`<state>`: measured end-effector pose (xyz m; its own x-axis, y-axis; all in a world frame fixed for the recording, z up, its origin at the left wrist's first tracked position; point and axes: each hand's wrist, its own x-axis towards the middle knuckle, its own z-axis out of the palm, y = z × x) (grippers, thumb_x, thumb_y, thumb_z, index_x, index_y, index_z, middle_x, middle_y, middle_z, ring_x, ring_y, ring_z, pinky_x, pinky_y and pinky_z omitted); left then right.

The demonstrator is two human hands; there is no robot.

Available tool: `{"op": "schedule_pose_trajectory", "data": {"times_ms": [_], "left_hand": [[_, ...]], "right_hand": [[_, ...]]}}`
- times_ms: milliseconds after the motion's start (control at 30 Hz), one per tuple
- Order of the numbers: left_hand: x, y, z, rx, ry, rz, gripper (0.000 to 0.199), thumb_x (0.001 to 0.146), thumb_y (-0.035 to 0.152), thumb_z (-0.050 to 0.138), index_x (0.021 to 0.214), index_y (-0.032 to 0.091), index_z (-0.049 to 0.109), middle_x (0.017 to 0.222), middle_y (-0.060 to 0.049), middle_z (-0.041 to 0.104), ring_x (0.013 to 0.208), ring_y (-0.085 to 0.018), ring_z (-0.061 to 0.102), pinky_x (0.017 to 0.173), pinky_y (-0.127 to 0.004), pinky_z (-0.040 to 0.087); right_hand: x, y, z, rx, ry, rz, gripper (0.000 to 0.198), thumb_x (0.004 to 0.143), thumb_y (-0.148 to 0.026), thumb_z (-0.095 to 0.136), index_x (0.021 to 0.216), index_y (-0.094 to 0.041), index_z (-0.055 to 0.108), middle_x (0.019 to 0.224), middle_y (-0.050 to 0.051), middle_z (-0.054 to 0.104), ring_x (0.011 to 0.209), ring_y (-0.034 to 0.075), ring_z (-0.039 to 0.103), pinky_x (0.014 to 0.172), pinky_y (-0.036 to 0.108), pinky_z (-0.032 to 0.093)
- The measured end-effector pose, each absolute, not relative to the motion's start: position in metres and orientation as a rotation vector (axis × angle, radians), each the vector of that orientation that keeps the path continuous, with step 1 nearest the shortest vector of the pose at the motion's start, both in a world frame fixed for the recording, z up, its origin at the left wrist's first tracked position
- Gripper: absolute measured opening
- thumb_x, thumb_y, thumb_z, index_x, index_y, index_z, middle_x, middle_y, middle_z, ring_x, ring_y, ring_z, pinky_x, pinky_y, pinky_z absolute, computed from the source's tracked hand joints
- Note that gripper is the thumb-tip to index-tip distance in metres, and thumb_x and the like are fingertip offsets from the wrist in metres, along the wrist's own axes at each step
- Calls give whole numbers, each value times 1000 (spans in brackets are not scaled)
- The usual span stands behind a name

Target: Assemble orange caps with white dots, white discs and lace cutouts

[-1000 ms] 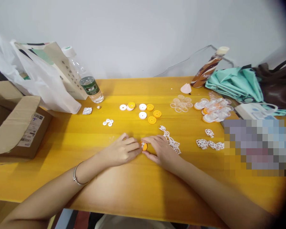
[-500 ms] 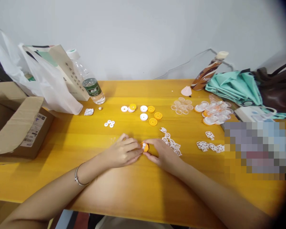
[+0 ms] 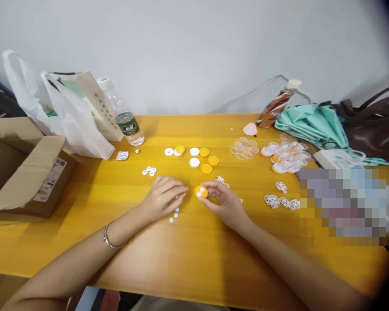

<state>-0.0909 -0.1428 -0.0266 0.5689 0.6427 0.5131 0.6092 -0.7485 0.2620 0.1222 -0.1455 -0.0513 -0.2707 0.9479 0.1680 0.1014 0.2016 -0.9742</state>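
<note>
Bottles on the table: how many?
2. A clear water bottle with a green label stands at the back left beside the white plastic bag. A brown drink bottle stands tilted at the back right, by the teal umbrella. None seems hidden.

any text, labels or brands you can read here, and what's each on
"NES": partial white letters on the brown drink bottle.
Water bottle green label: characters too blurred to read.
Paper bag print: too small.
Cardboard box shipping label: too small.
</note>
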Motion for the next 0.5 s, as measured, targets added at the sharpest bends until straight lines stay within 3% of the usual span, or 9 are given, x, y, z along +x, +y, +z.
{"op": "schedule_pose_trajectory", "data": {"times_ms": [233, 500], "left_hand": [[-72, -99, -23, 2721, 1391, 726, 29, 85, 29, 48, 110, 15, 49, 107, -10, 58, 100, -22, 52, 83, -36, 42], [-48, -64, -38, 2916, 1439, 553, 18, 87, 27, 43, 86, 12, 53, 88, -10, 59, 85, -23, 54, 78, -38, 42]], "right_hand": [[123, -146, -49, -1027, -1453, 1245, 29, 71, -28, 65, 96, -21, 51, 84, 3, 65, 77, 16, 64, 80, 37, 53], [122, -149, -50, -997, -1514, 1184, 29, 71, -26, 65, 97, -22, 51, 88, 4, 62, 78, 16, 63, 80, 37, 53]]}}
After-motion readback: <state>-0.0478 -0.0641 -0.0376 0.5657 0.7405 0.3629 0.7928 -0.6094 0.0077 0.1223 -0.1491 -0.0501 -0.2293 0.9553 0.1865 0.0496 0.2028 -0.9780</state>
